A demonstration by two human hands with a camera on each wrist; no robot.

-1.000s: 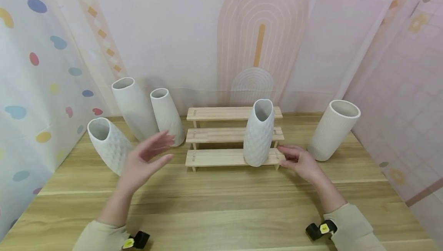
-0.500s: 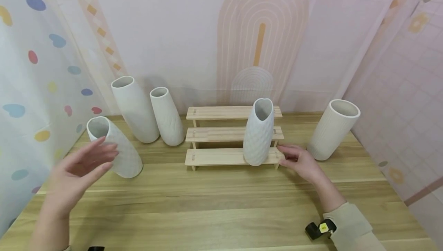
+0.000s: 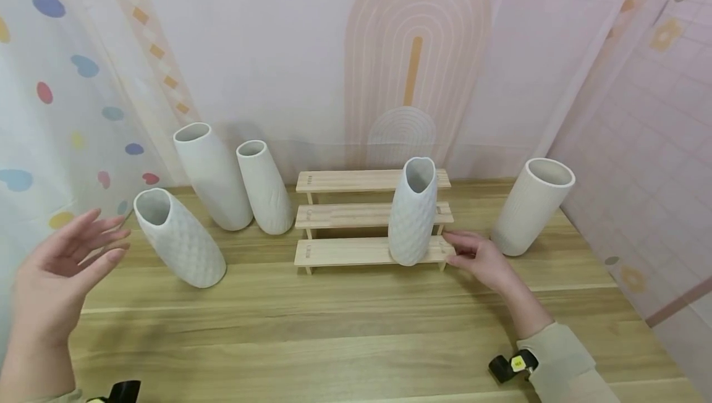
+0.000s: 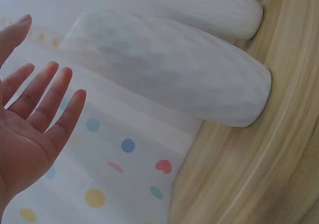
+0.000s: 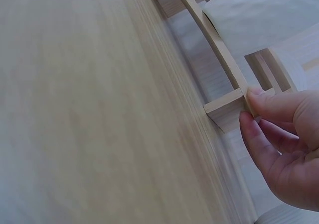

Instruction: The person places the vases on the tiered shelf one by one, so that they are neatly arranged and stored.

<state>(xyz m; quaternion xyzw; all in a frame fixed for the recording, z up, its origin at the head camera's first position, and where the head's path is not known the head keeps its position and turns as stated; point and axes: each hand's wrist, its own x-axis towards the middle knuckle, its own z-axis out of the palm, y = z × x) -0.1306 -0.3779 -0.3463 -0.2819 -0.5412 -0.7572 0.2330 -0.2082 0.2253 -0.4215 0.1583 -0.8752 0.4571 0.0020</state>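
Swung the left hand farther out to the left within the last second, from in front of the dimpled white vase to its outer side, so uncovering that vase in the head view. Held nothing in it: kept the fingers extended and apart from the thumb, near the vase's rim without touching.

Kept the right hand in place, thumb and fingertips pinched on the right end of the three-tier wooden stand's lowest shelf. Did not visibly shift the stand or the diamond-textured white vase, left standing on the right part of that shelf, touched by neither hand.

Judged the left hand free by this, and only the right acting on the stand, probably steadying it. Saw four other vases on the wooden table: the dimpled one, the tall white vase and slim white vase behind it, and the ribbed cylindrical vase near the right hand.
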